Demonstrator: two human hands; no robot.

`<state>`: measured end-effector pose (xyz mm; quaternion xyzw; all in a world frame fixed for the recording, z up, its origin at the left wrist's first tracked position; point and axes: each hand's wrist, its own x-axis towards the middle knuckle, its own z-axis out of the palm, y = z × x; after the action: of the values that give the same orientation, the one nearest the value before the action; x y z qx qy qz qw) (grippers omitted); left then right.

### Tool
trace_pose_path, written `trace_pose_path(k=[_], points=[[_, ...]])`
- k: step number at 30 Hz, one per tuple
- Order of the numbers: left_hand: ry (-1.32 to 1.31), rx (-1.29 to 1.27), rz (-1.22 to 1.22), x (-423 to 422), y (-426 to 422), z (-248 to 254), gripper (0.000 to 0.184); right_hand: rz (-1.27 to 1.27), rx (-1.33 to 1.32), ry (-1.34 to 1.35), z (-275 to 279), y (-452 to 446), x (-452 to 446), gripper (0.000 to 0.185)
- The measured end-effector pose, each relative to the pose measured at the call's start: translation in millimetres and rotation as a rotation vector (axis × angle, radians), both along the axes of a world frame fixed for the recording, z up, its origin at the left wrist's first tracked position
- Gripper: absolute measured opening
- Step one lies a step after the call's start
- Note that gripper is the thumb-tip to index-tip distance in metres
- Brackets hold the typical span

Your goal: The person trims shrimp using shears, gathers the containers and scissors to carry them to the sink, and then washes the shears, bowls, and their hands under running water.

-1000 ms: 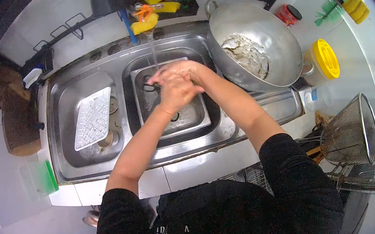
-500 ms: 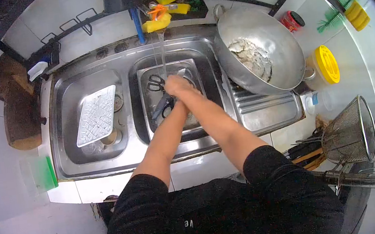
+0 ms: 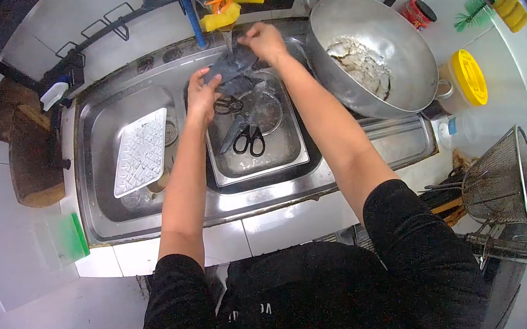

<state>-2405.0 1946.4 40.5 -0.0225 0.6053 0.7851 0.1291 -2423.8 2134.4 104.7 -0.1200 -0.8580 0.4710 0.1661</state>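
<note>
A dark grey, thin piece that looks like a cloth [image 3: 231, 69] is spread under the tap's stream. My left hand [image 3: 204, 94] pinches its left edge between thumb and fingers. At the far right edge, my right hand [image 3: 266, 41] has its fingers closed on it. Below, a square metal pan [image 3: 264, 172] stands in the right basin with water in it. Scissors with black handles [image 3: 249, 142] lie in this pan, beside a second black-handled pair [image 3: 228, 104]. A round, clear-looking dish or lid [image 3: 267, 114] is in there too.
A white ridged tray [image 3: 142, 152] leans in the left basin. The large metal pot [image 3: 394, 47], with whitish residue inside, stands right of the basin. Yellow material wraps the tap [image 3: 222, 18]. A wire strainer [image 3: 502, 180] hangs at right, below a yellow-lidded container [image 3: 470, 77].
My hands were together over the pan; now they are apart and farther back, with the grey cloth stretched between them. The scissors in the pan are uncovered. The view has shifted slightly.
</note>
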Motion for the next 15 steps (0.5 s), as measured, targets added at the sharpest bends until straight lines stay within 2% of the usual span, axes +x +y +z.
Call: trace_pose_path(k=[1, 2, 3, 4, 6, 7, 8, 9, 10, 11, 12, 14, 15], points=[[-0.001, 0.002, 0.002, 2, -1, 1, 0.058, 0.015, 0.016, 0.089, 2, 1, -5, 0.024], [0.067, -0.166, -0.088, 5, -1, 1, 0.069, 0.014, 0.02, 0.087, 7, -2, -3, 0.024], [0.14, -0.332, -0.179, 7, 2, 8, 0.081, 0.083, -0.042, 0.035, 20, -6, 1, 0.027], [0.144, -0.325, -0.183, 8, 7, 17, 0.081, 0.151, -0.104, -0.019, 29, -9, 4, 0.03], [-0.007, -0.443, -0.435, 11, 17, 38, 0.099, 0.248, -0.115, 0.019, 48, -13, 18, 0.024], [-0.065, -0.5, -0.463, 14, 25, 56, 0.095, 0.303, -0.282, 0.032, 59, -14, 28, 0.021], [-0.063, -0.497, -0.459, 11, 28, 53, 0.095, 0.358, -0.45, 0.044, 67, -14, 34, 0.018], [-0.067, -0.522, -0.381, 1, 32, 44, 0.088, 0.265, -0.677, 0.039, 67, -6, 34, 0.023], [-0.067, -0.544, -0.305, -11, 39, 32, 0.081, 0.124, -0.716, 0.147, 71, 3, 41, 0.022], [-0.003, -0.526, -0.186, -27, 41, 14, 0.058, -0.009, -0.706, 0.236, 56, 18, 33, 0.022], [0.0, -0.523, -0.19, -26, 40, 21, 0.058, -0.145, -0.698, 0.321, 27, 32, 24, 0.022], [0.211, -0.434, -0.064, -14, 33, 53, 0.042, -0.1, -0.359, 0.071, -22, 39, 24, 0.041], [0.207, -0.436, -0.042, -1, 37, 70, 0.042, -0.022, -0.627, -0.251, -38, 28, 24, 0.058]])
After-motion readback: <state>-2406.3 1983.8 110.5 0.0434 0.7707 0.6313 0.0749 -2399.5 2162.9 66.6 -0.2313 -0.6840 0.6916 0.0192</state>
